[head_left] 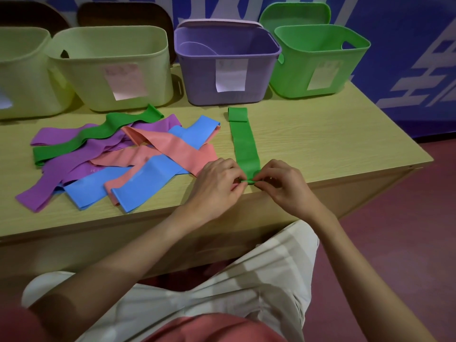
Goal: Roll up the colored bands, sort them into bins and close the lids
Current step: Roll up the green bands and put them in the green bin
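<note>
Green band (244, 144): I see it laid flat on the table (320, 139), running straight away from the near edge toward the purple bin (227, 62); far end folded over on itself, near end curled into a small tight roll.
Left grip (217, 183): my left hand pinches the left end of that roll, fingertips curled in against the thumb.
Right grip (278, 183): my right hand pinches the right end of the same roll; the two hands nearly meet over it, just inside the table's near edge.
Loose bands (118, 159): purple, blue, pink and one more green, heaped crosswise left of my hands, not touched.
Bins: two pale yellow bins (111, 67) at left, then the purple bin, then the green bin (318, 60), all open along the far edge.
Green lid (296, 16): standing upright behind the green bin.
</note>
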Available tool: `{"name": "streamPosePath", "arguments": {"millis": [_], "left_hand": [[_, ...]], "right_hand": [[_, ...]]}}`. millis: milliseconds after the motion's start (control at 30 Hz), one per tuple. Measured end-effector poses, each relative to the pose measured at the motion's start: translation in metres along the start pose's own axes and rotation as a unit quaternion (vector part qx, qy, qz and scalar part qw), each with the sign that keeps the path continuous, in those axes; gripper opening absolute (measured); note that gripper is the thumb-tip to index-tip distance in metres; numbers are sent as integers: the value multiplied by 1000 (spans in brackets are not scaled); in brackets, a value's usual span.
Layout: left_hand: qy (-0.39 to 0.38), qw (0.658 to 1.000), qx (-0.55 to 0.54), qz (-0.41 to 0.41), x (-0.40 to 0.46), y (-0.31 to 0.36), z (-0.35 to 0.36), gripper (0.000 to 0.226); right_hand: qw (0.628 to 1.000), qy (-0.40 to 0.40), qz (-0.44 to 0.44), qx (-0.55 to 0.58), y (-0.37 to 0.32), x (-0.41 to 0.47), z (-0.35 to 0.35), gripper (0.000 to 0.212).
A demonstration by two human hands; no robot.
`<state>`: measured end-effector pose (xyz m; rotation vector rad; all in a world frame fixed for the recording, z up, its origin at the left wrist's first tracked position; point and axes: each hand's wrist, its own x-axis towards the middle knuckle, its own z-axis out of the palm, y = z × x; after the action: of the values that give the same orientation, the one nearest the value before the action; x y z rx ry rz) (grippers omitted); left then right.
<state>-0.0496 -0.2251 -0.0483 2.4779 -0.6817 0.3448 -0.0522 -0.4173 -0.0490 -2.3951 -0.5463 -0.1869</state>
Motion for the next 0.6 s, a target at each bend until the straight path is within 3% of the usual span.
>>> {"name": "streamPosePath", "arguments": {"millis": [600], "left_hand": [[-22, 999, 29, -30, 7, 8, 1, 12]], "right_hand": [[1000, 11, 9, -5, 4, 0, 2, 13]]}}
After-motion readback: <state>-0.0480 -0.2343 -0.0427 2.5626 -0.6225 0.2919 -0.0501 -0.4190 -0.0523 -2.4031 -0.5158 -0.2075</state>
